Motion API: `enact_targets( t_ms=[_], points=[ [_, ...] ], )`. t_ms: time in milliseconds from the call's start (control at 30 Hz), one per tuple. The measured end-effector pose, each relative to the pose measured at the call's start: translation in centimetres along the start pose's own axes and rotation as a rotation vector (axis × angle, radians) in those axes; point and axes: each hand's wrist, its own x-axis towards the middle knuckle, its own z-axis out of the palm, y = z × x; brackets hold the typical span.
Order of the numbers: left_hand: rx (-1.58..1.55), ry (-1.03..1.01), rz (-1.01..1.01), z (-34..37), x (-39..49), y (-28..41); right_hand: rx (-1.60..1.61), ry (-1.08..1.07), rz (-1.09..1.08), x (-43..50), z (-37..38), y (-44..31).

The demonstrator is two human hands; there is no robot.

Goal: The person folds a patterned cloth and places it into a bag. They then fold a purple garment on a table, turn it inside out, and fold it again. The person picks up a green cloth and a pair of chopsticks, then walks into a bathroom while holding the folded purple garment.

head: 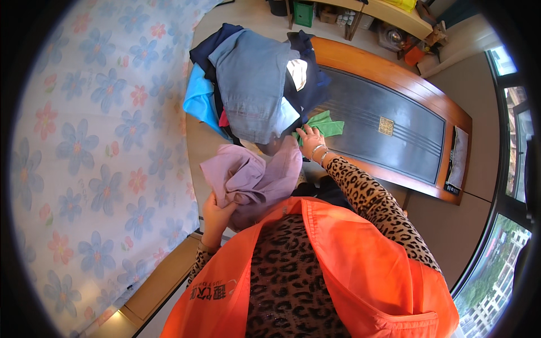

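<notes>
My left hand grips a bunched mauve garment, thumb on top of the folds. One end of that garment stretches up and right toward my other hand. My right hand, with bracelets at the wrist, has its fingers on a small crumpled green cloth. Green fabric shows on both sides of those fingers. Just beyond both hands rises a heap of clothes. Grey-blue trousers lie on top of it, with a bright blue garment, dark navy pieces and a white piece around them.
A bed or padded surface under a flowered sheet fills the left. On the right stands a wooden table with a dark inset top, bearing a black-and-grey tray-like object. Shelves with a green bin are beyond; windows line the right.
</notes>
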Motion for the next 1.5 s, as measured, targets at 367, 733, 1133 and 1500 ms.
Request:
enact_targets(
  t_ms=[367,733,1133,1500],
  points=[
    [0.051,0.180,0.031,-4.2,2.7,2.0,0.179,0.016,0.268,0.4,0.0,7.0],
    [0.156,0.157,0.169,-0.1,3.4,4.4,0.781,-0.027,0.146,-7.1,-0.4,16.2],
    [0.109,0.083,0.056,2.7,0.6,8.4,1.225,-0.190,0.126,-5.1,-8.5,12.2],
    [-0.408,0.263,-0.178,3.3,-5.6,10.6,1.861,-0.334,0.386,-3.7,-9.2,13.4]
  ],
)
